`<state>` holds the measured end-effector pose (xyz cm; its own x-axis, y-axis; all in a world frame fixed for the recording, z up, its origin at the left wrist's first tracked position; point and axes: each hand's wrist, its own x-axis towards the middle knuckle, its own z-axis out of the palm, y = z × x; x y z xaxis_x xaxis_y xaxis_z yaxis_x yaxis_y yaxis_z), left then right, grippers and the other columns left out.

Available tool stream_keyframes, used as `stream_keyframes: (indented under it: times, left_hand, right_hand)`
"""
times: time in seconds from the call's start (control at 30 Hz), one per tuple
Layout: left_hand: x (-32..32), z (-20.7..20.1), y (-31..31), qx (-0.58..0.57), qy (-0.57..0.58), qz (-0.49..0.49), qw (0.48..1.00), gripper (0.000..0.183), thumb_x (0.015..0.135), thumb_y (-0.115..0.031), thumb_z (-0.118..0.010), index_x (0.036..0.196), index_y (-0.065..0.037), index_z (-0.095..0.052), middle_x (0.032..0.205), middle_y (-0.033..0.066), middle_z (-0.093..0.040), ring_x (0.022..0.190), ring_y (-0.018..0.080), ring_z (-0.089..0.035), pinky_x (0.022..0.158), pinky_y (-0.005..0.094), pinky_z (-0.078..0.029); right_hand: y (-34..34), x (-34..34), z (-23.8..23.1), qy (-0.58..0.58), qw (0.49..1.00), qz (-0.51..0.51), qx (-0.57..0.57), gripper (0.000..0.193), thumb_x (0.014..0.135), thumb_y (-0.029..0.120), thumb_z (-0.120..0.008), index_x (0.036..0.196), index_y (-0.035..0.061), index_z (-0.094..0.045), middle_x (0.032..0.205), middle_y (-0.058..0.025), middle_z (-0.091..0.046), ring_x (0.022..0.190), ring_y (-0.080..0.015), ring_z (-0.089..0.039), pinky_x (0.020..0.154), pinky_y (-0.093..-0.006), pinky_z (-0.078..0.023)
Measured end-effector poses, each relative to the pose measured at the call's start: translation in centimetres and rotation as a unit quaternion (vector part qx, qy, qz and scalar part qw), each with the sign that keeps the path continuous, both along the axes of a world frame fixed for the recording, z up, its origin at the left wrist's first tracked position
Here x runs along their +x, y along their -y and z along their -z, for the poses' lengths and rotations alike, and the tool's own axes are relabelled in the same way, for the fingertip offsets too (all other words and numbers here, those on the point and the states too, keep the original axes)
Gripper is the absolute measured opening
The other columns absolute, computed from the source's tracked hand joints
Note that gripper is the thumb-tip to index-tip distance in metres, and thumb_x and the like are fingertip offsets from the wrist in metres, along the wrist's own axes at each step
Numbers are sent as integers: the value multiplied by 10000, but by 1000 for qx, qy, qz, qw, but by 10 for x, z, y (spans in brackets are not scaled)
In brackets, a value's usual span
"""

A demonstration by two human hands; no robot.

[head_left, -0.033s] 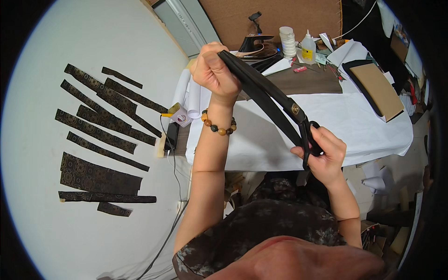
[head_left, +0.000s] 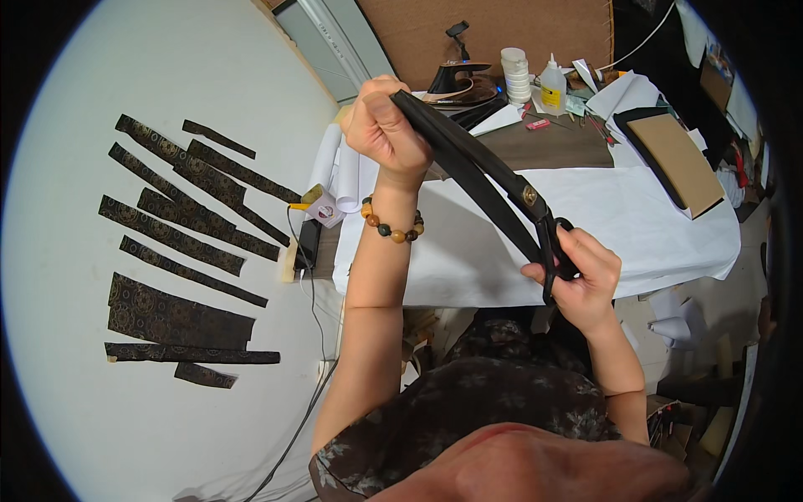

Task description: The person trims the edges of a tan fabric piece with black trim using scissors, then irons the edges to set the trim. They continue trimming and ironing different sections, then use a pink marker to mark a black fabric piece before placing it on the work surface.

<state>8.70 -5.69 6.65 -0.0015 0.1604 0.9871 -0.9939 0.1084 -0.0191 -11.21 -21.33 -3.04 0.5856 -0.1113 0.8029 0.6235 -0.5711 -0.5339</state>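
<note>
Held in mid-air over the worktop: black shears, left of the middle of a white paper sheet. Curves at the near side into a sheet edge passing below the right hand, with floor farther right. Leaves a broad stretch of paper between shears and tan board at far right. Tighter at far left, with paper rolls just beside the left forearm. Farther left, many dark patterned cloth pieces on a white surface, well apart from both hands.

Dark and matt on the shears, with a round brass-coloured pivot and thick black handle loops. Alongside, a long dark strip, meeting the upper length near the left hand and splaying toward the handles. Cannot tell cloth from blade for certain in this lower length.

Runs diagonally, long axis from far left to near right: tip end toward the left hand, loops near right. Hands well apart: right clamped on the handle loops, left curled into a fist around the far end of the dark strip. Cannot tell about blade tips inside that fist.
</note>
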Motion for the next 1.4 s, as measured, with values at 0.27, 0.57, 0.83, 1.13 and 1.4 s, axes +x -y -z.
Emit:
stream_keyframes:
  times: [0.27, 0.57, 0.83, 1.13, 1.4]
  left_hand:
    - [5, -6, -8, 38, -26, 49, 998, 424, 1046, -298, -383, 723, -31, -446, 595, 31, -423, 485, 94, -385, 484, 233, -284]
    - [3, -24, -7, 215, -179, 348, 895, 459, 1036, -302, -429, 691, -4, -473, 574, 27, -434, 481, 83, -363, 438, 229, -269]
    - [-15, -5, -9, 282, -218, 347, 868, 476, 1026, -310, -442, 660, -9, -490, 569, 8, -434, 493, 69, -352, 452, 230, -256]
    - [-19, 0, -3, 294, -184, 340, 874, 481, 1015, -308, -455, 655, 7, -503, 580, 22, -467, 491, 79, -362, 458, 243, -254]
    - [-21, 2, 0, 292, -149, 366, 871, 484, 1015, -311, -460, 651, 5, -502, 579, 37, -470, 481, 87, -372, 443, 247, -255]
  right_hand:
    - [10, -1, -6, -5, 995, -71, 66, 510, 627, 123, -890, 1040, -35, -635, 693, -30, -512, 561, -93, -441, 495, -222, -341]
    - [63, -1, -39, 51, 989, 79, -112, 486, 619, 128, -878, 1012, -42, -647, 726, -54, -538, 531, -95, -461, 439, -226, -351]
    - [103, -11, -54, 58, 972, 76, -216, 508, 601, 129, -883, 1014, -37, -637, 718, -63, -549, 524, -126, -470, 445, -243, -381]
    - [120, -17, -66, 41, 966, 60, -248, 490, 612, 109, -871, 1022, -38, -646, 705, -50, -519, 542, -132, -470, 473, -249, -375]
    - [125, -17, -73, 25, 966, 36, -254, 452, 635, 109, -858, 1015, -31, -658, 680, -34, -485, 543, -126, -458, 467, -254, -343]
